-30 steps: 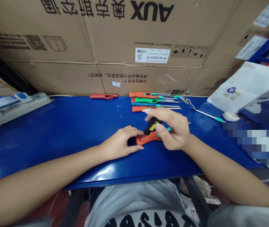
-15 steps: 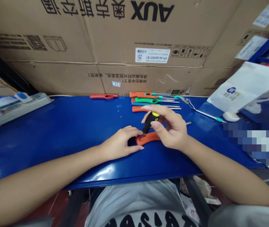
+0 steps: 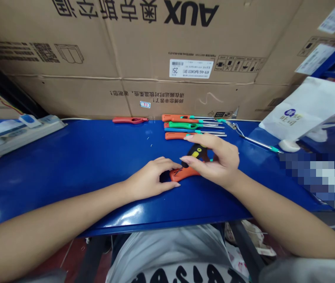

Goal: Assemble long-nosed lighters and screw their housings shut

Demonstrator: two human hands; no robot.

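Note:
An orange long-nosed lighter (image 3: 187,171) lies on the blue table with its handle end toward my left hand (image 3: 152,177). The thumb and fingers of that hand grip the handle's end from both sides. My right hand (image 3: 222,159) is closed around a black and yellow screwdriver (image 3: 196,151), whose thin shaft slants down to the handle's end. The rest of this lighter is partly hidden under my right hand. Just beyond it lie another orange lighter (image 3: 174,136) and a green lighter (image 3: 182,125), among several in a row.
A red lighter handle (image 3: 129,120) lies at the back, left of the row. Behind the blue table (image 3: 75,165) stands a large cardboard box (image 3: 143,51). To the right are a white paper bag (image 3: 305,110) and a metal lighter tube (image 3: 258,143); a grey-white tray (image 3: 22,135) is at left.
My right hand has shifted slightly right, and the screwdriver leans over further, its handle lower and to the right. My left hand and the orange lighter stay in place.

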